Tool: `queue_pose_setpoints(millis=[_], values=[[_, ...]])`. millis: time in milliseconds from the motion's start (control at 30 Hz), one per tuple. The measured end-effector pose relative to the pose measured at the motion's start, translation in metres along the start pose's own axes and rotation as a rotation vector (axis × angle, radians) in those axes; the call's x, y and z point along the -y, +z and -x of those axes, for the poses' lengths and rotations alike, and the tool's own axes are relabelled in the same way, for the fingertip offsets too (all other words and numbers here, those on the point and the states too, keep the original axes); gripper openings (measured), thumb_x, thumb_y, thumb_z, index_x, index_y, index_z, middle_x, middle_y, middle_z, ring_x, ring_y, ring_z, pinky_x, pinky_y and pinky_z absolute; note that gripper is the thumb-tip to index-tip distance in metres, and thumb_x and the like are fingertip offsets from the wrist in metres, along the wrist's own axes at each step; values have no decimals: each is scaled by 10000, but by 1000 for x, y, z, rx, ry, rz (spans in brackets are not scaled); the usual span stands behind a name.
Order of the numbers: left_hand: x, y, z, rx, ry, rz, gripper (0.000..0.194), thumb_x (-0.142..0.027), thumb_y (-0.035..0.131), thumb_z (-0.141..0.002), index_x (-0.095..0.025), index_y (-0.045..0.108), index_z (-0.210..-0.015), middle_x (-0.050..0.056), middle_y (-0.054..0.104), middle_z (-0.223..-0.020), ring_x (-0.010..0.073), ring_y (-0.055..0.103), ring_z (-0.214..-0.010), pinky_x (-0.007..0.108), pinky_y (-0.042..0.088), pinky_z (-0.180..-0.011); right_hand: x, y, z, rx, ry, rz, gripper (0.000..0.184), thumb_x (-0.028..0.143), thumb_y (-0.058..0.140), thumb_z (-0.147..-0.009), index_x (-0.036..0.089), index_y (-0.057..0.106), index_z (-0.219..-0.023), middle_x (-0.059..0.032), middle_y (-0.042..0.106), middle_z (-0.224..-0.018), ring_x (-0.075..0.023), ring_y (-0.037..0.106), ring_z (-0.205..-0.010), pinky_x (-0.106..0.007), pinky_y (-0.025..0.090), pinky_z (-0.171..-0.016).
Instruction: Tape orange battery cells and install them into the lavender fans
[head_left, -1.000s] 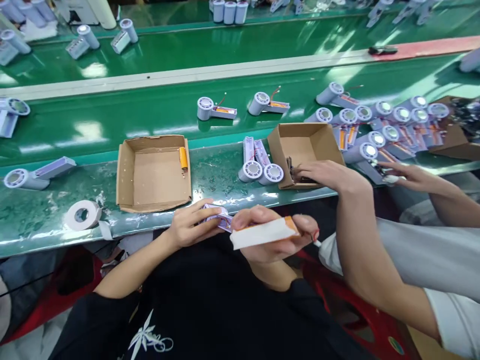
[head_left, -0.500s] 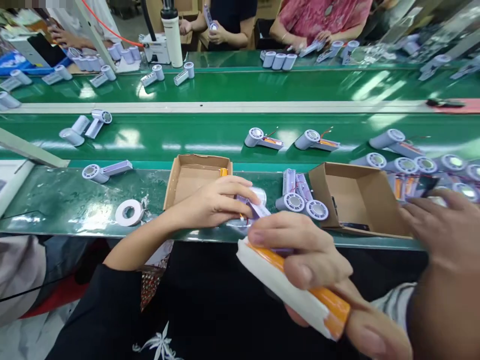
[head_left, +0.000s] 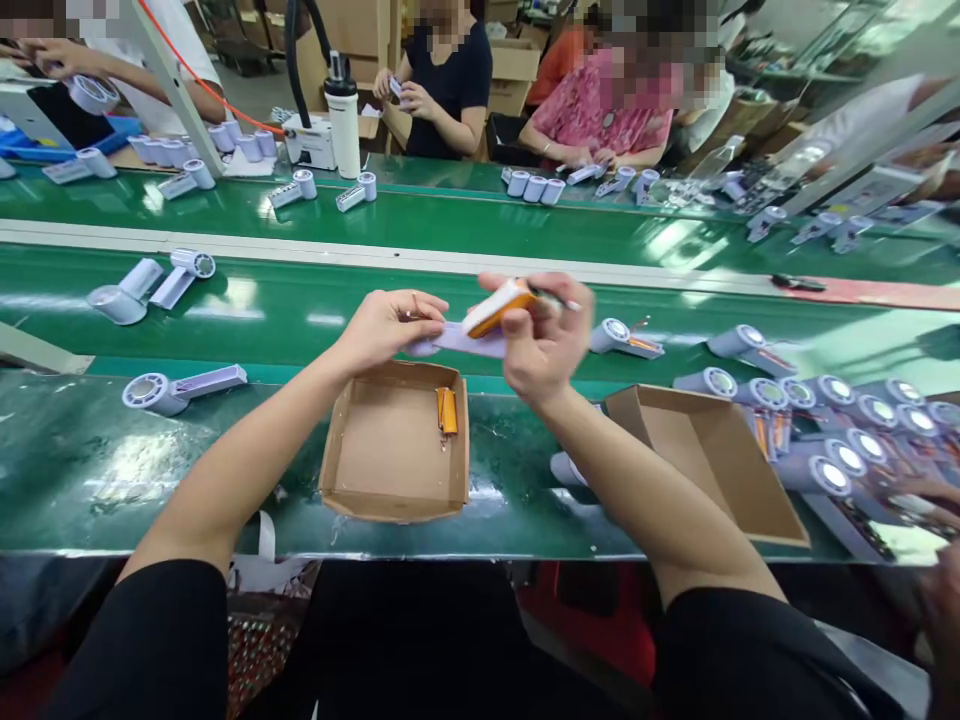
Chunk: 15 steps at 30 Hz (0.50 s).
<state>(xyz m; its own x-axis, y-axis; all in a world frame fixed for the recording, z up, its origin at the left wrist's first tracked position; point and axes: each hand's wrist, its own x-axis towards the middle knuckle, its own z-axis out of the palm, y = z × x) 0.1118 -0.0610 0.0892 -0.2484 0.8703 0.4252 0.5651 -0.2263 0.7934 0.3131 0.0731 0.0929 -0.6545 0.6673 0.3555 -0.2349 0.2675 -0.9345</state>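
Observation:
Beyond the near cardboard box, my left hand point(head_left: 390, 325) is closed on one end of a lilac handheld fan point(head_left: 469, 340). The fan's handle stretches toward my right hand point(head_left: 547, 335), and its head is mostly hidden by my left fingers. Between the fingers of my right hand is an orange battery pack point(head_left: 489, 318) with a white layer along one side. It lies over or against the handle; motion blur hides whether they touch. Below the hands, the near cardboard box point(head_left: 390, 450) holds an orange battery point(head_left: 447, 410) with thin wires.
A second cardboard box point(head_left: 720, 460) stands right, partly behind my right forearm. Several lilac fans point(head_left: 825, 470) crowd the bench beyond it. Another fan point(head_left: 154, 393) lies left. Green conveyor belts point(head_left: 300, 330) run across, with co-workers point(head_left: 450, 100) on the far side.
Both hands have moved forward from near my body to beyond the near box, carrying the fan and battery pack. My view has shifted, and more of the near box shows.

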Motion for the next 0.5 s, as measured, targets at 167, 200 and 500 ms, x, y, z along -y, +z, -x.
queue_pose_setpoints(millis=[167, 200, 500], values=[[97, -28, -37, 115, -51, -337, 53, -237, 840, -823, -218, 858, -777, 90, 871, -1134, 257, 767, -1171, 457, 537, -1208, -82, 12, -59, 97, 49, 13, 738, 866, 790, -790, 283, 578, -1190, -101, 865, -1152, -272, 845, -1024, -435, 730, -852], [110, -33, -39, 155, -81, -355, 52, -238, 844, -796, -214, 850, -751, 89, 873, -1113, 251, 775, -1129, 435, 559, -1168, -93, 10, -65, 99, 66, 51, 734, 856, 788, -788, 274, 597, -1191, -97, 870, -1139, -267, 843, -1008, -446, 726, -874], [147, -43, -49, 326, -269, -309, 225, -409, 855, -727, -213, 890, -831, 56, 868, -1177, 260, 775, -1153, 344, 566, -1106, -111, 25, -81, 387, -8, 556, 352, 373, 756, -972, 220, 770, -1288, -101, 894, -1158, -271, 863, -1064, -387, 663, -982]])
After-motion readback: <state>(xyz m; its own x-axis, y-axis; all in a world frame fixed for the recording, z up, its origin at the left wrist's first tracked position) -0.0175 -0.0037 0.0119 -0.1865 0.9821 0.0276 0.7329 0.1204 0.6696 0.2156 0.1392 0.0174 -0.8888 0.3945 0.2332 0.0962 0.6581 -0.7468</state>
